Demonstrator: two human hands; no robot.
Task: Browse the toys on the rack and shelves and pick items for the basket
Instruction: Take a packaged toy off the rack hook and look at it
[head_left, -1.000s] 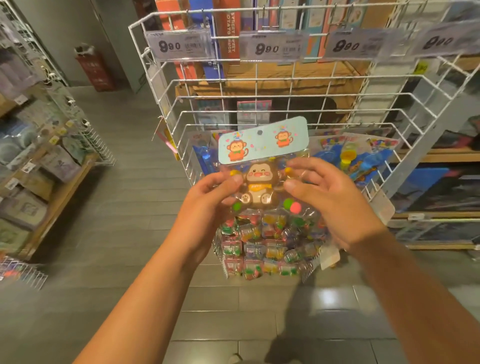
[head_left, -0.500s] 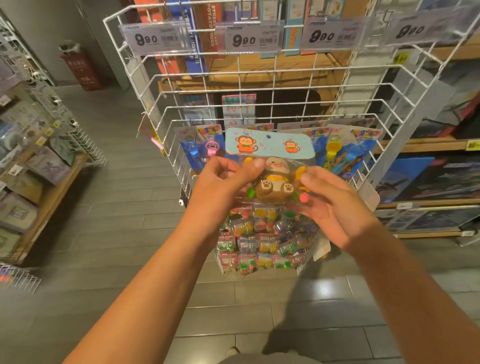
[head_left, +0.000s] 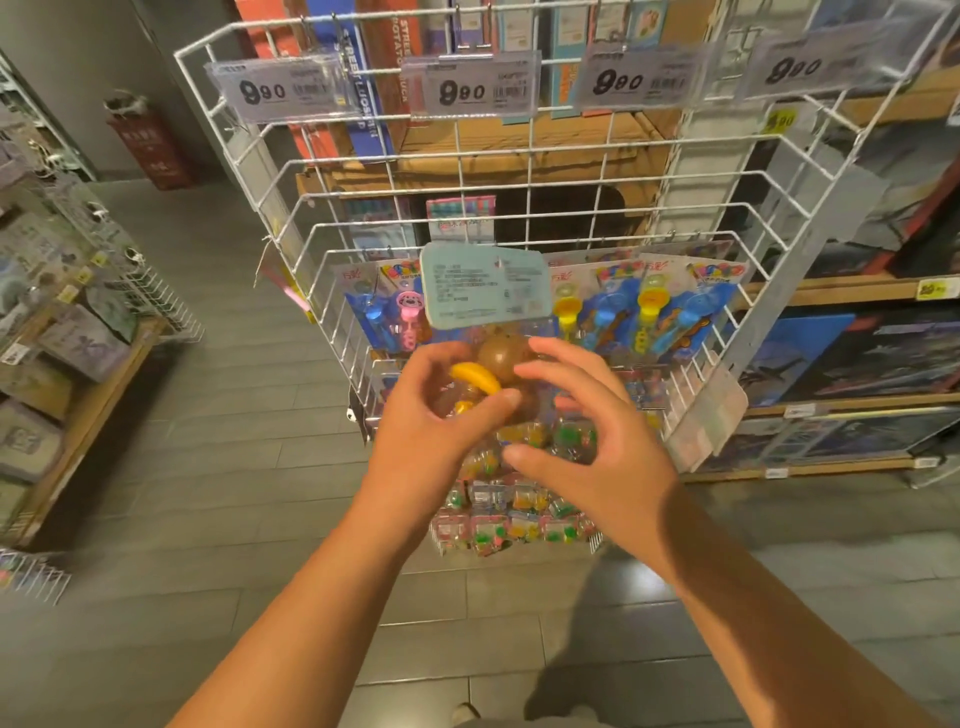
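Now L hand pinches toy pack low down, thumb across the front, fingers curled behind the clear bag. R hand is just beside it w/ fingers spread and loosely bent; fingertips at the bag's right edge, contact unclear. Pack stands upright between both hands, printed back of its pale blue card facing the camera, brown figure and yellow piece inside. Right behind the hands: white wire rack w/ carded toys hanging in a row. Above them, price tags reading 9.90. Far left of L hand, wood shelves.
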